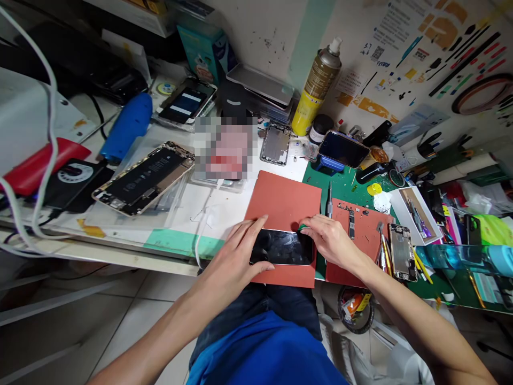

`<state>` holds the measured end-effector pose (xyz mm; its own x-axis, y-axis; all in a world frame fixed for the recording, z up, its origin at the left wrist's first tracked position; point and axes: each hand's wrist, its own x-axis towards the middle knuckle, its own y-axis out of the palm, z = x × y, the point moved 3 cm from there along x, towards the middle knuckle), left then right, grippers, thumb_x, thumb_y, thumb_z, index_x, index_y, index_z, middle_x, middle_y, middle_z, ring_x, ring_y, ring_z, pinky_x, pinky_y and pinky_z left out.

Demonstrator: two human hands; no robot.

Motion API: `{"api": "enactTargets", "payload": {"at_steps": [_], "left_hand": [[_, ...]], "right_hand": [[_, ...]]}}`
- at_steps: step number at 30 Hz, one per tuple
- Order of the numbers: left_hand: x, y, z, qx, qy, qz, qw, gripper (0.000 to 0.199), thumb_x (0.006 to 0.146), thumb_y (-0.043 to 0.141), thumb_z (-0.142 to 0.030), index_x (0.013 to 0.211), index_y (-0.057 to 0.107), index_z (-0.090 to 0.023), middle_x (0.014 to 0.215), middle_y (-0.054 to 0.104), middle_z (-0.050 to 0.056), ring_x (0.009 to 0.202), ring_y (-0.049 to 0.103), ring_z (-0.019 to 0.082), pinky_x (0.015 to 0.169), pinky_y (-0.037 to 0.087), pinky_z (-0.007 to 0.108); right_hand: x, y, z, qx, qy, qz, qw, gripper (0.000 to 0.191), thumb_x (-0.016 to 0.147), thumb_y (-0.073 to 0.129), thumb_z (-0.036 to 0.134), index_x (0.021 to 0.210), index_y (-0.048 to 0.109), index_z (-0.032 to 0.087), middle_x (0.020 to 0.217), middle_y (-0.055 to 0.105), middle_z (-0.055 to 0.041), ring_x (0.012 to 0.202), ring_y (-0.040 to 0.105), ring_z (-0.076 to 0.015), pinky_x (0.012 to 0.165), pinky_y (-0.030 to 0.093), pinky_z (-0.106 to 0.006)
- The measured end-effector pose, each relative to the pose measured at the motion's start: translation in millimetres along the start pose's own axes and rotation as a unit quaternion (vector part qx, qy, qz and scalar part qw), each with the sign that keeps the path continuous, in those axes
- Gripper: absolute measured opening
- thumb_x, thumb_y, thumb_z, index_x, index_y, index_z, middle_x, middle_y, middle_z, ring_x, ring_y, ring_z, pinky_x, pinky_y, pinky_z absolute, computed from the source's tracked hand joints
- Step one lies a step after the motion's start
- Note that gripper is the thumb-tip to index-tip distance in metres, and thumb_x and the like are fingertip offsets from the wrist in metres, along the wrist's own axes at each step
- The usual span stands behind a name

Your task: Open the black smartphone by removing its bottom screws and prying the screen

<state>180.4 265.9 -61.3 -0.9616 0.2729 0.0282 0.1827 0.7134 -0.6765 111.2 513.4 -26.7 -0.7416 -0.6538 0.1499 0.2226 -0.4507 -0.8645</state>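
Note:
A smartphone [282, 247] with a dark, smudged screen lies flat on a reddish-brown mat [285, 195]. My left hand [240, 250] grips its left end, thumb on the near edge and fingers along the far edge. Between the fingertips of my right hand [331, 239] is a small green pry pick [302, 226], mostly hidden, against the phone's far right corner. Beyond that hand stands a grey screwdriver [329, 201]. A second reddish mat [340, 272] under my right forearm carries a narrow circuit board [351, 223] and small parts.
An opened phone [144, 176] lies to the left near a blue tool [127, 127]. At the back are a yellow spray can [310, 99] and a propped phone [343, 148]. On the right lie a phone housing [403, 251], tweezers and a blue water bottle [460, 258].

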Motion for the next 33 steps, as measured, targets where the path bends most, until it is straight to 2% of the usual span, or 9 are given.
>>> {"api": "enactTargets", "payload": {"at_steps": [13,18,23,24,25,27,29,31,33], "left_hand": [[-0.7,0.4,0.3,0.022,0.009,0.003,1.0,0.095,0.094,0.082,-0.033,0.169,0.023,-0.035,0.159,0.054,0.013,0.151,0.049,0.036,0.122,0.048,0.054],[0.7,1.5,3.2,0.04,0.036,0.011,0.998,0.083,0.097,0.078,-0.035,0.166,0.031,-0.032,0.158,0.053,0.013,0.15,0.049,0.036,0.12,0.048,0.055],[10.0,-5.5,0.2,0.072,0.084,0.012,0.994,0.058,0.093,0.08,-0.036,0.145,0.056,-0.025,0.136,0.061,0.012,0.131,0.059,0.036,0.11,0.054,0.054],[11.4,-7.4,-3.2,0.088,0.093,0.019,0.992,0.054,0.091,0.081,-0.036,0.139,0.059,-0.024,0.131,0.062,0.012,0.127,0.06,0.035,0.107,0.055,0.053],[11.7,-8.8,-7.8,0.109,0.1,0.027,0.989,0.05,0.09,0.082,-0.036,0.133,0.061,-0.022,0.126,0.062,0.012,0.122,0.061,0.035,0.104,0.056,0.052],[8.4,-10.1,-19.5,0.164,0.099,0.029,0.981,0.045,0.087,0.082,-0.039,0.123,0.063,-0.02,0.118,0.063,0.012,0.113,0.063,0.035,0.096,0.058,0.052],[-0.9,-7.6,-33.2,0.217,0.08,0.015,0.973,0.044,0.085,0.083,-0.042,0.116,0.063,-0.018,0.111,0.063,0.012,0.105,0.064,0.035,0.09,0.059,0.052],[-15.2,0.1,-47.7,0.249,0.067,0.004,0.966,0.042,0.083,0.084,-0.04,0.111,0.063,-0.016,0.104,0.062,0.011,0.1,0.063,0.035,0.086,0.06,0.051],[-32.4,10.3,-61.9,0.264,0.059,-0.017,0.963,0.043,0.083,0.083,-0.039,0.11,0.063,-0.013,0.098,0.06,0.011,0.095,0.063,0.035,0.082,0.06,0.051]], "right_hand": [[6.7,-5.3,-8.9,0.049,0.028,0.029,0.998,0.019,0.11,0.059,0.026,0.1,0.075,0.022,0.085,0.074,-0.0038,0.077,0.071,-0.02,0.069,0.051,-0.03],[-12.8,-4.6,-1.7,0.068,0.092,-0.09,0.989,0.023,0.111,0.056,0.037,0.104,0.073,0.022,0.087,0.076,-0.0075,0.077,0.071,-0.0223,0.073,0.055,-0.035],[-53.2,-5.0,33.0,0.128,0.226,-0.211,0.942,0.022,0.111,0.058,0.041,0.107,0.069,0.022,0.085,0.076,-0.005,0.068,0.07,-0.0191,0.062,0.056,-0.03],[-61.8,-0.8,44.3,0.175,0.256,-0.208,0.928,0.024,0.111,0.058,0.042,0.104,0.069,0.022,0.082,0.076,-0.0042,0.068,0.071,-0.019,0.062,0.057,-0.03],[-70.3,7.5,54.9,0.291,0.309,-0.192,0.885,0.026,0.107,0.064,0.046,0.099,0.07,0.022,0.081,0.075,-0.004,0.069,0.072,-0.0198,0.065,0.059,-0.031],[-82.8,28.4,78.7,0.504,0.38,-0.15,0.761,0.032,0.095,0.08,0.052,0.092,0.072,0.021,0.084,0.074,-0.0053,0.075,0.074,-0.0223,0.075,0.064,-0.037],[-87.2,46.1,98.0,0.613,0.409,-0.145,0.66,0.034,0.086,0.089,0.051,0.089,0.074,0.021,0.089,0.073,-0.0062,0.083,0.073,-0.0229,0.085,0.063,-0.041],[-83.7,57.6,106.8,0.66,0.412,-0.188,0.6,0.036,0.08,0.094,0.051,0.087,0.075,0.021,0.088,0.07,-0.0043,0.082,0.069,-0.0196,0.085,0.062,-0.036],[-76.5,62.6,107.6,0.65,0.4,-0.276,0.585,0.035,0.08,0.095,0.05,0.085,0.074,0.023,0.084,0.066,-0.0013,0.078,0.063,-0.0146,0.077,0.058,-0.027]]}}
